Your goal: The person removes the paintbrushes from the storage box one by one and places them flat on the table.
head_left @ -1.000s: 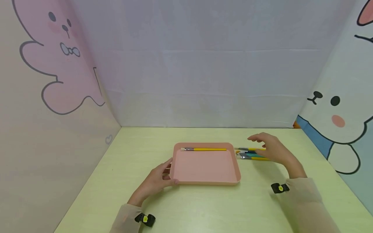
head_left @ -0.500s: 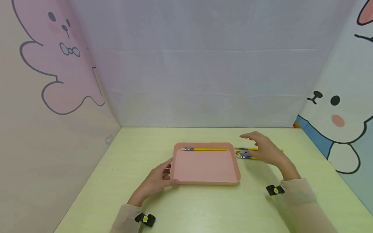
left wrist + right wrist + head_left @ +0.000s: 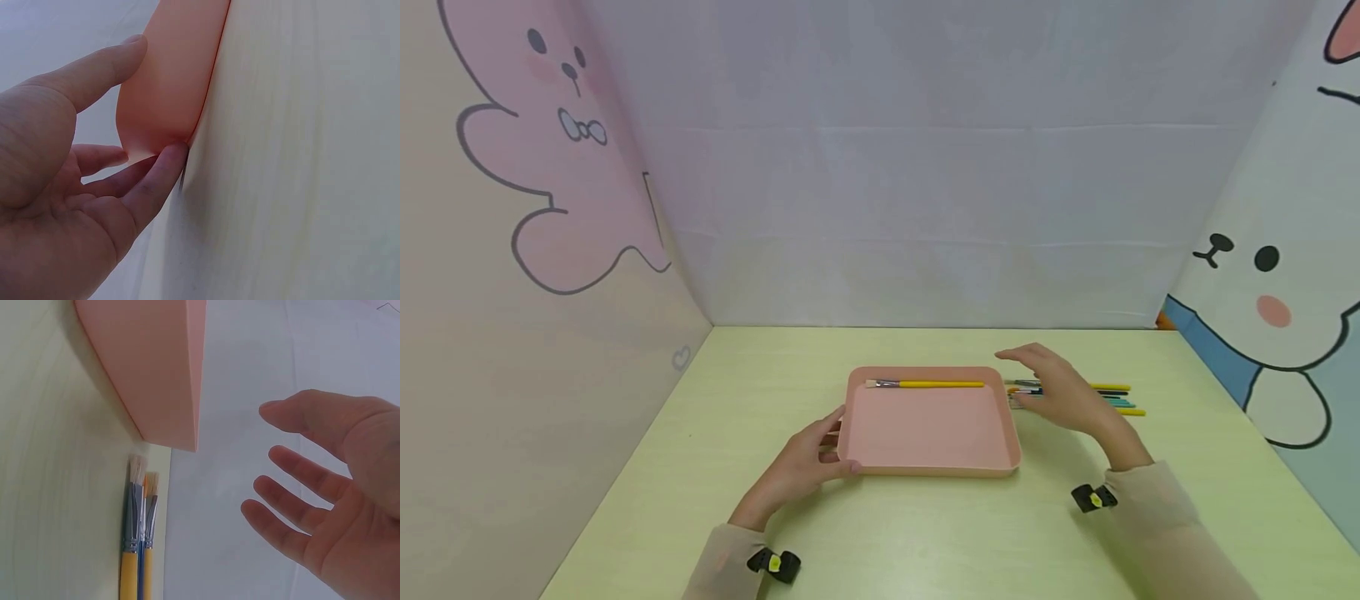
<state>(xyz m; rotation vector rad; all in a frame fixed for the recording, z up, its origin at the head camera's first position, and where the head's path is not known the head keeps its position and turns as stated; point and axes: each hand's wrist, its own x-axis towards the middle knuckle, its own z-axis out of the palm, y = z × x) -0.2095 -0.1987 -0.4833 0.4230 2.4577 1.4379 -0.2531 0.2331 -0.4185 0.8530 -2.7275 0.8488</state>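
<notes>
A pink rectangular tray (image 3: 932, 433) sits on the table with one yellow-handled paintbrush (image 3: 940, 384) lying along its far side. My left hand (image 3: 805, 458) holds the tray's near left corner, the thumb on the front wall and the fingers along the left wall. In the left wrist view, the left hand's thumb and fingertips touch the tray wall (image 3: 175, 62). My right hand (image 3: 1063, 396) hovers over several paintbrushes (image 3: 1116, 398) beside the tray's right side, its fingers spread and nothing between them. The right wrist view shows the brushes' bristles (image 3: 137, 469) near the tray's corner.
The pale yellow table (image 3: 940, 542) meets a whitish cloth wall (image 3: 925, 208) at the back. Side panels with a pink cartoon figure (image 3: 572, 208) and a white cartoon figure (image 3: 1285, 275) stand at left and right.
My right hand has moved left over the loose brushes, toward the tray, uncovering more of their handle ends. The left hand, the tray and the brush in it have stayed in place.
</notes>
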